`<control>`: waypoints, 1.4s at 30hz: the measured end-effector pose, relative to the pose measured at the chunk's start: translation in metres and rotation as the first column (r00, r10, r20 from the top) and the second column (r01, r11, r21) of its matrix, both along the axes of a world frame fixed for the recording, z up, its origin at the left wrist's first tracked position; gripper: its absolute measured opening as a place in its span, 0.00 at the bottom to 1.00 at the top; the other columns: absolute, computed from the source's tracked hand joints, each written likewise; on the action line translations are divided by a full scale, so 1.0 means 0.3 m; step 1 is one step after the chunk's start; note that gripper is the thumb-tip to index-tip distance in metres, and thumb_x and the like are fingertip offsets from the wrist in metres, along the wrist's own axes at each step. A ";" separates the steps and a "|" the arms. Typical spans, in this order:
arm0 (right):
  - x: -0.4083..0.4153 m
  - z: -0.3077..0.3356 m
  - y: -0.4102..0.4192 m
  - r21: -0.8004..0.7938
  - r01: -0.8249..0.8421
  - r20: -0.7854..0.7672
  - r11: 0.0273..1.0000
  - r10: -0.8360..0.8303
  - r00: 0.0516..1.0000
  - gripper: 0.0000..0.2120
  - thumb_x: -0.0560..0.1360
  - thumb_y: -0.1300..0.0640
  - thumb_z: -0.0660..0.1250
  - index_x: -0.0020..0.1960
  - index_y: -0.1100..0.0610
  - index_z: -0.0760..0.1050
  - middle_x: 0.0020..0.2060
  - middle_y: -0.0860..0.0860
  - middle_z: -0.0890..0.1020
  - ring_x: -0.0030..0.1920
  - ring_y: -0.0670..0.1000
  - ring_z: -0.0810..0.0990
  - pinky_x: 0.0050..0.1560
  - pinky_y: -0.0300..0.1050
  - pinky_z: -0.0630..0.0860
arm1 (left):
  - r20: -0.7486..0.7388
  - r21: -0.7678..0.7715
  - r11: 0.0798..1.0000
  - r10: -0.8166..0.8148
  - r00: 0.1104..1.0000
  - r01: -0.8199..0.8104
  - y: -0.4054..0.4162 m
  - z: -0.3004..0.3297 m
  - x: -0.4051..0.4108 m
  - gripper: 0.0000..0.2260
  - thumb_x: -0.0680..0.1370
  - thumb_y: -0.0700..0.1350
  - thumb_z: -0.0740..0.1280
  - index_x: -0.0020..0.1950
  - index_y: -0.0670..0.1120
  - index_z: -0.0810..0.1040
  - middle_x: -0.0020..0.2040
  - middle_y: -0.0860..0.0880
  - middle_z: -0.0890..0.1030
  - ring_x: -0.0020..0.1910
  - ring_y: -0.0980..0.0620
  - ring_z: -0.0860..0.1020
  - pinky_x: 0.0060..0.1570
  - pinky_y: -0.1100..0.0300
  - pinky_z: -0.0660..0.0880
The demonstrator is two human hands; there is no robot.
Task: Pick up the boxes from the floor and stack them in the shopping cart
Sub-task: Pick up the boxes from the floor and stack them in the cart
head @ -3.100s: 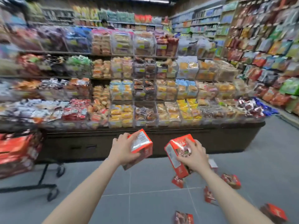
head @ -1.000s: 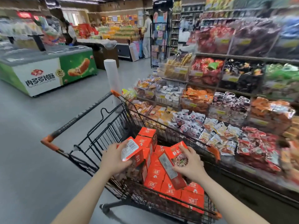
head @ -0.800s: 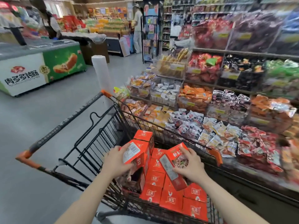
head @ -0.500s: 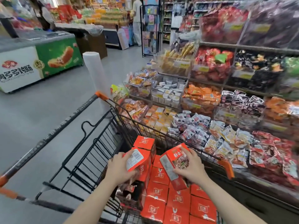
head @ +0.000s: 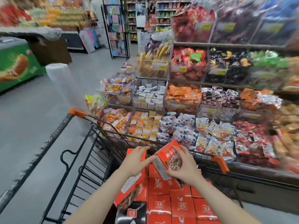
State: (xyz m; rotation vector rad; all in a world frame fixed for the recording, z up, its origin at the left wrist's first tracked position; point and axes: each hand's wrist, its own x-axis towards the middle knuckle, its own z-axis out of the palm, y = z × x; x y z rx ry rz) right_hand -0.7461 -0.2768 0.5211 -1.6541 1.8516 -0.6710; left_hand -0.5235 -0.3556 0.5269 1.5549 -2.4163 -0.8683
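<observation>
My left hand grips the top end of an orange box, which tilts down against the left side of the stack in the cart. To its right, a second orange box with a food picture is held tilted by my right hand, just above the stack. Several orange boxes lie in neat rows inside the black wire shopping cart, which has orange corner caps. A dark box lies at the stack's near left.
Tiered bins of packaged snacks stand right behind the cart's far rim. A white roll of plastic bags rises at the cart's far left corner. A green freezer and a black card rack stand across the grey floor.
Both hands have sunk lower into the cart with their boxes. The left box has dropped beside the stack and tilted. My view has moved closer over the cart.
</observation>
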 end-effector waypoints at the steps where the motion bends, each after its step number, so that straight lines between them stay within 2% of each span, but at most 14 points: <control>1: 0.007 0.010 -0.002 -0.025 0.006 -0.004 1.000 -0.006 1.000 0.47 0.58 0.35 0.71 0.73 0.39 0.55 0.75 0.45 0.51 0.74 0.51 0.53 0.72 0.58 0.57 | -0.055 0.060 0.997 -0.050 0.997 0.053 -0.009 0.023 -0.030 0.36 0.74 0.71 0.54 0.76 0.53 0.61 0.73 0.51 0.66 0.69 0.51 0.68 0.66 0.55 0.67; 4: 0.034 0.043 0.003 -0.091 0.053 -0.009 0.994 -0.055 0.998 0.48 0.57 0.34 0.72 0.73 0.38 0.55 0.75 0.45 0.51 0.75 0.50 0.52 0.73 0.57 0.56 | -0.194 0.166 0.977 -0.098 0.976 0.131 -0.029 0.045 -0.104 0.35 0.74 0.69 0.59 0.76 0.53 0.60 0.72 0.56 0.65 0.67 0.56 0.68 0.66 0.59 0.64; 9: 0.006 0.075 0.008 -0.076 0.144 0.165 0.987 -0.130 0.978 0.49 0.60 0.37 0.77 0.72 0.39 0.53 0.69 0.40 0.56 0.69 0.42 0.58 0.71 0.49 0.61 | -0.245 0.125 0.982 -0.109 0.963 0.143 -0.063 0.050 -0.137 0.29 0.76 0.62 0.64 0.74 0.55 0.62 0.62 0.54 0.70 0.56 0.56 0.71 0.54 0.63 0.67; 13: -0.067 0.097 0.016 0.096 0.208 0.306 0.973 -0.228 0.924 0.46 0.66 0.44 0.76 0.75 0.44 0.52 0.68 0.41 0.60 0.65 0.43 0.63 0.66 0.46 0.65 | -0.388 0.161 0.983 -0.021 0.922 0.090 -0.083 0.061 -0.138 0.26 0.76 0.60 0.64 0.73 0.56 0.66 0.51 0.52 0.75 0.52 0.51 0.77 0.54 0.52 0.72; 17: -0.111 0.085 0.014 0.337 0.260 0.640 0.905 -0.422 0.642 0.45 0.69 0.50 0.74 0.75 0.43 0.49 0.67 0.54 0.69 0.60 0.54 0.74 0.60 0.55 0.73 | -0.456 0.219 0.971 0.018 0.890 0.093 -0.103 0.061 -0.148 0.35 0.69 0.71 0.64 0.73 0.59 0.64 0.61 0.52 0.76 0.59 0.53 0.75 0.61 0.48 0.73; 19: -0.121 0.085 0.000 0.386 0.267 0.713 0.883 -0.470 0.520 0.46 0.68 0.56 0.76 0.74 0.42 0.51 0.64 0.56 0.71 0.58 0.58 0.76 0.57 0.60 0.75 | -0.489 0.272 0.953 0.018 0.872 0.133 -0.109 0.054 -0.148 0.36 0.69 0.70 0.65 0.73 0.57 0.65 0.65 0.53 0.74 0.61 0.54 0.75 0.62 0.47 0.73; 21: -0.130 0.087 -0.012 0.338 0.314 0.693 0.887 -0.460 0.554 0.45 0.63 0.57 0.79 0.71 0.42 0.58 0.67 0.56 0.69 0.58 0.57 0.75 0.61 0.62 0.72 | -0.494 0.333 0.926 0.011 0.870 0.178 -0.105 0.068 -0.146 0.30 0.70 0.61 0.68 0.70 0.57 0.65 0.64 0.51 0.74 0.58 0.54 0.77 0.59 0.51 0.75; 24: -0.138 0.113 -0.019 0.219 0.330 0.637 0.918 -0.391 0.665 0.48 0.48 0.47 0.84 0.63 0.33 0.66 0.70 0.52 0.64 0.65 0.57 0.70 0.66 0.60 0.69 | -0.506 0.448 0.867 0.046 0.861 0.217 -0.124 0.072 -0.154 0.27 0.73 0.50 0.73 0.66 0.52 0.62 0.60 0.45 0.74 0.53 0.49 0.80 0.52 0.54 0.79; 29: -0.145 0.218 -0.033 -0.002 0.215 0.405 0.977 -0.196 0.893 0.46 0.61 0.55 0.81 0.70 0.37 0.59 0.74 0.45 0.55 0.73 0.52 0.57 0.64 0.50 0.62 | -0.504 0.392 0.895 0.017 0.864 0.211 -0.140 0.110 -0.180 0.42 0.69 0.50 0.77 0.73 0.55 0.53 0.63 0.52 0.73 0.53 0.58 0.78 0.47 0.64 0.75; 32: -0.164 0.265 -0.043 -0.038 0.126 0.217 0.991 -0.115 0.969 0.49 0.59 0.51 0.80 0.69 0.31 0.54 0.73 0.45 0.55 0.73 0.53 0.56 0.70 0.58 0.62 | -0.432 0.263 0.936 -0.103 0.896 0.234 -0.153 0.152 -0.181 0.50 0.65 0.56 0.78 0.77 0.57 0.49 0.73 0.55 0.62 0.69 0.56 0.66 0.63 0.58 0.68; 34: -0.168 0.266 -0.047 -0.011 0.029 0.024 1.000 -0.029 0.999 0.52 0.58 0.48 0.80 0.70 0.31 0.51 0.67 0.45 0.60 0.70 0.53 0.60 0.67 0.60 0.65 | -0.375 0.171 0.943 -0.206 0.904 0.286 -0.154 0.171 -0.200 0.53 0.62 0.60 0.78 0.77 0.58 0.48 0.76 0.58 0.55 0.73 0.57 0.56 0.70 0.52 0.62; 36: -0.157 0.259 -0.047 0.019 -0.057 -0.125 0.998 0.059 0.990 0.53 0.58 0.46 0.79 0.72 0.33 0.48 0.63 0.46 0.62 0.66 0.51 0.63 0.64 0.56 0.68 | -0.280 0.126 0.917 -0.334 0.900 0.379 -0.135 0.170 -0.240 0.51 0.65 0.56 0.78 0.78 0.56 0.49 0.76 0.58 0.54 0.73 0.58 0.56 0.71 0.54 0.60; 39: -0.140 0.233 -0.045 0.003 -0.095 -0.173 0.995 0.094 0.981 0.54 0.58 0.44 0.79 0.73 0.35 0.47 0.63 0.48 0.64 0.65 0.51 0.65 0.63 0.54 0.69 | -0.122 0.107 0.880 -0.450 0.884 0.463 -0.112 0.130 -0.288 0.48 0.67 0.52 0.77 0.78 0.48 0.51 0.77 0.51 0.57 0.74 0.53 0.59 0.69 0.62 0.57; 42: -0.152 0.217 -0.033 0.013 -0.096 -0.149 0.995 0.097 0.984 0.53 0.60 0.42 0.78 0.74 0.38 0.47 0.70 0.47 0.62 0.69 0.51 0.62 0.68 0.57 0.64 | -0.133 0.132 0.900 -0.399 0.907 0.415 -0.114 0.079 -0.271 0.48 0.66 0.55 0.78 0.77 0.48 0.53 0.76 0.51 0.59 0.72 0.52 0.62 0.71 0.57 0.61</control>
